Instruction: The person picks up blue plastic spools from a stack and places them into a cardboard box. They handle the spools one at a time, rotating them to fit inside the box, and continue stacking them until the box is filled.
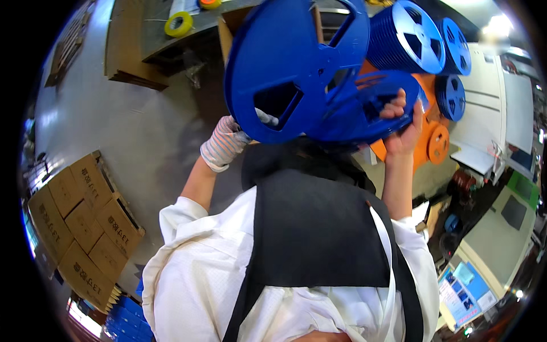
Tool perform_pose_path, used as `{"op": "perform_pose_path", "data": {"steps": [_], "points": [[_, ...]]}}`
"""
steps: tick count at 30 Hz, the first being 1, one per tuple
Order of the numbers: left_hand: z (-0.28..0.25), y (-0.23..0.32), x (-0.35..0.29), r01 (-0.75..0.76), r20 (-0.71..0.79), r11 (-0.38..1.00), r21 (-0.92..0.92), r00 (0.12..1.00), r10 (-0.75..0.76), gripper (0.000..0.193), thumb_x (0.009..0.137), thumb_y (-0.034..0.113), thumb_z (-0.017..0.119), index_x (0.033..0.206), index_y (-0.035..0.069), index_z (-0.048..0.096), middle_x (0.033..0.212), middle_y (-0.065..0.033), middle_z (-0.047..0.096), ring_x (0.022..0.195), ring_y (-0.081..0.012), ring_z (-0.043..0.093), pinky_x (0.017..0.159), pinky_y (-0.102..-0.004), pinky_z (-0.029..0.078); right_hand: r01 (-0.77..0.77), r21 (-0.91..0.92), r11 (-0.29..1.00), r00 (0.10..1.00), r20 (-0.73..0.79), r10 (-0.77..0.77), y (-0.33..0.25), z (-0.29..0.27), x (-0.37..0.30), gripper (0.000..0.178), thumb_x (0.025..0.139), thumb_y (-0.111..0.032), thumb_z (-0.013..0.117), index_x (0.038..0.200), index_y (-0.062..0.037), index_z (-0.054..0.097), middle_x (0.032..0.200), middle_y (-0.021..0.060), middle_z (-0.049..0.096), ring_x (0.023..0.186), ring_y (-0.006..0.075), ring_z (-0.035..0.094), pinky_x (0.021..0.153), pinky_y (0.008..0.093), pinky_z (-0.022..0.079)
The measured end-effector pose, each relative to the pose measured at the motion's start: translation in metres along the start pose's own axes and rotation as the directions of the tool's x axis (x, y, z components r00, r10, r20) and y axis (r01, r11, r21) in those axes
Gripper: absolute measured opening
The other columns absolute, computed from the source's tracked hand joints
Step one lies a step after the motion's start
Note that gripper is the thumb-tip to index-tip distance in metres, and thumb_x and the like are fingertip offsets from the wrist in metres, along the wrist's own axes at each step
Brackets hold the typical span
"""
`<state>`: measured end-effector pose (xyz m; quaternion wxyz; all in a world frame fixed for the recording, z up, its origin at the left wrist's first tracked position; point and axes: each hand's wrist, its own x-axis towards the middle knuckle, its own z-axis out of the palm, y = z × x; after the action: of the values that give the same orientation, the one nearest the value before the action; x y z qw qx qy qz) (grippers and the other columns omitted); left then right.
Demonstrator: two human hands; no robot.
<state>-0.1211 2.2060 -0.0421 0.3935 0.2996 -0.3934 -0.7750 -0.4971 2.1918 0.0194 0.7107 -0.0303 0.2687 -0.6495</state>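
A large blue plastic reel (279,57) with cut-out windows stands tilted in front of me. My left hand (222,145), in a striped knit glove, is closed on its lower left rim, with fingertips showing through a window. To the right, more blue reels (353,117) lean at an angle, overlapping it and partly blurred. My right hand (403,128), which looks bare, holds the right edge of these reels, thumb up and fingers curled over. How many flanges it grips cannot be made out.
Stacked blue reels (399,37) stand at the far right, beside an orange reel (437,142). Behind the large reel is an open carton (226,37). Yellow tape (178,24) lies on the workbench (156,40). Taped cartons (85,222) sit on a pallet at left.
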Motion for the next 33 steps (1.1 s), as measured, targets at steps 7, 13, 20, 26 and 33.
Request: {"op": "perform_pose_path", "data": {"steps": [7, 13, 20, 26, 33], "points": [[-0.003, -0.016, -0.017, -0.135, -0.199, 0.884, -0.448, 0.979, 0.048, 0.048, 0.069, 0.012, 0.082, 0.109, 0.004, 0.058, 0.096, -0.0113, 0.065, 0.101, -0.0319, 0.065, 0.087, -0.0420, 0.056, 0.027, 0.007, 1.000, 0.999, -0.038, -0.027, -0.006, -0.034, -0.030, 0.034, 0.096, -0.030, 0.052, 0.113, -0.0010, 0.056, 0.077, -0.0006, 0.047, 0.069, 0.0106, 0.044, 0.069, 0.0278, 0.041], [0.002, -0.011, -0.025, -0.021, -0.241, 0.888, -0.460, 0.965, -0.103, 0.038, 0.072, 0.016, 0.081, 0.101, 0.004, 0.060, 0.091, -0.0145, 0.068, 0.092, -0.0299, 0.068, 0.080, -0.0399, 0.059, 0.041, -0.021, 0.999, 0.993, -0.108, -0.043, 0.002, -0.040, -0.041, 0.033, 0.095, -0.029, 0.053, 0.112, -0.0007, 0.056, 0.077, -0.0002, 0.051, 0.067, 0.0101, 0.046, 0.068, 0.0273, 0.043], [0.000, -0.023, -0.020, -0.054, -0.188, 0.843, -0.535, 0.981, -0.056, 0.036, 0.074, 0.012, 0.079, 0.104, 0.005, 0.060, 0.092, -0.0107, 0.064, 0.094, -0.0319, 0.066, 0.082, -0.0430, 0.058, 0.060, -0.087, 0.994, 0.984, -0.165, -0.074, 0.005, -0.042, -0.045, 0.034, 0.092, -0.025, 0.056, 0.114, 0.0006, 0.055, 0.082, 0.0010, 0.051, 0.070, 0.0117, 0.047, 0.071, 0.0282, 0.043], [-0.011, -0.040, -0.015, -0.194, -0.207, 0.789, -0.583, 0.974, 0.086, 0.046, 0.073, 0.023, 0.079, 0.111, 0.007, 0.058, 0.096, -0.0088, 0.064, 0.098, -0.0334, 0.064, 0.077, -0.0432, 0.061, 0.048, -0.300, 0.953, 0.889, -0.423, -0.178, 0.011, -0.032, -0.041, 0.029, 0.089, -0.022, 0.055, 0.108, 0.0002, 0.056, 0.097, 0.0116, 0.065, 0.085, 0.0225, 0.062, 0.082, 0.0383, 0.051], [-0.037, -0.041, -0.014, -0.018, -0.417, 0.985, -0.172, 0.907, -0.056, 0.030, 0.084, 0.010, 0.070, 0.110, 0.002, 0.057, 0.103, -0.0118, 0.066, 0.098, -0.0246, 0.065, 0.086, -0.0343, 0.055, 0.094, -0.152, 0.984, 0.944, -0.301, -0.136, 0.006, -0.035, -0.051, 0.025, 0.092, -0.029, 0.053, 0.096, -0.0040, 0.056, 0.070, 0.0025, 0.049, 0.061, 0.0150, 0.047, 0.065, 0.0334, 0.045]]}}
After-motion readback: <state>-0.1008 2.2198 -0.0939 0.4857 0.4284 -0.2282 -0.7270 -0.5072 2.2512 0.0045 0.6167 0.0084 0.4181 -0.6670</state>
